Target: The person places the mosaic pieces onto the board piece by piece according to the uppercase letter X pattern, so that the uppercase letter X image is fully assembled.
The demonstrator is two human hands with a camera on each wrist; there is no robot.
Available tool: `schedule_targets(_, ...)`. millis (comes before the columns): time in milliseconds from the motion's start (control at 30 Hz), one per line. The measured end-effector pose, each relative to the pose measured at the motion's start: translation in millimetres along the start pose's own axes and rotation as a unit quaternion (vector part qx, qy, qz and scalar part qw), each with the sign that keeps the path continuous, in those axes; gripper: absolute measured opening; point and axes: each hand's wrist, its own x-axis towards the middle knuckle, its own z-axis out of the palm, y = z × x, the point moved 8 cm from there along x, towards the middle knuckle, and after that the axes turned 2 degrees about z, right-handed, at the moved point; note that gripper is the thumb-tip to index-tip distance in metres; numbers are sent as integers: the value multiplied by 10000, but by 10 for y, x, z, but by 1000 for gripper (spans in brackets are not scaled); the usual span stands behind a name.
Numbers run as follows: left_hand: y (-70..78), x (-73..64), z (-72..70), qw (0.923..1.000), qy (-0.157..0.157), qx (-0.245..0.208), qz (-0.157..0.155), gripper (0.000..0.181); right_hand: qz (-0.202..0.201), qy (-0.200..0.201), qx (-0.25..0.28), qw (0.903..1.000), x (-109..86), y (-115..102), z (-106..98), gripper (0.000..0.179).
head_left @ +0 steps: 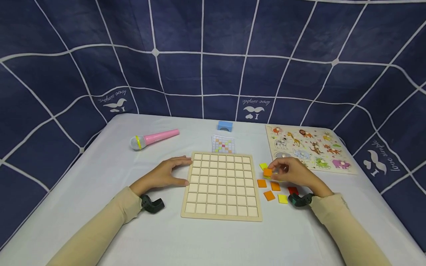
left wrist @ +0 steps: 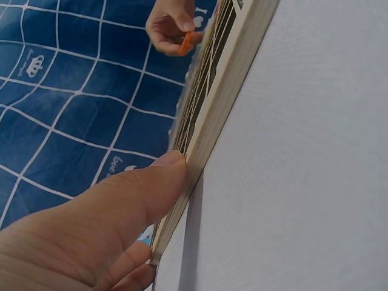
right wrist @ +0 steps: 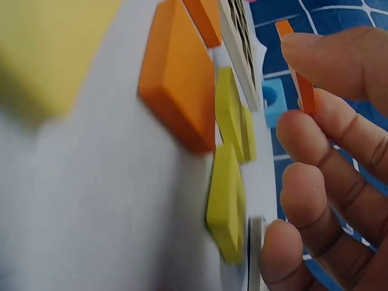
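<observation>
On white cloth (head_left: 149,236), gridded wooden board (head_left: 221,190), square orange tile (head_left: 267,172) pinched

Well behind the bare left fingers (head_left: 182,161) I see a long, plain beige cloth sleeve (head_left: 100,223) with a creased cuff; a matching beige cloth sleeve (head_left: 347,229) lies behind the right fingers (head_left: 279,162). Nearer the fingers than either cuff, I make out a curved black wrist device (head_left: 153,204) and its black counterpart (head_left: 300,200).
</observation>
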Motion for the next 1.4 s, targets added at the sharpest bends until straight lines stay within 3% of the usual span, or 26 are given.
schedule_targets(1400, -14, 5, -10, 9999, -34, -27, -137, 81, -69, -325, 264, 9991, 569, -402, 452, 22)
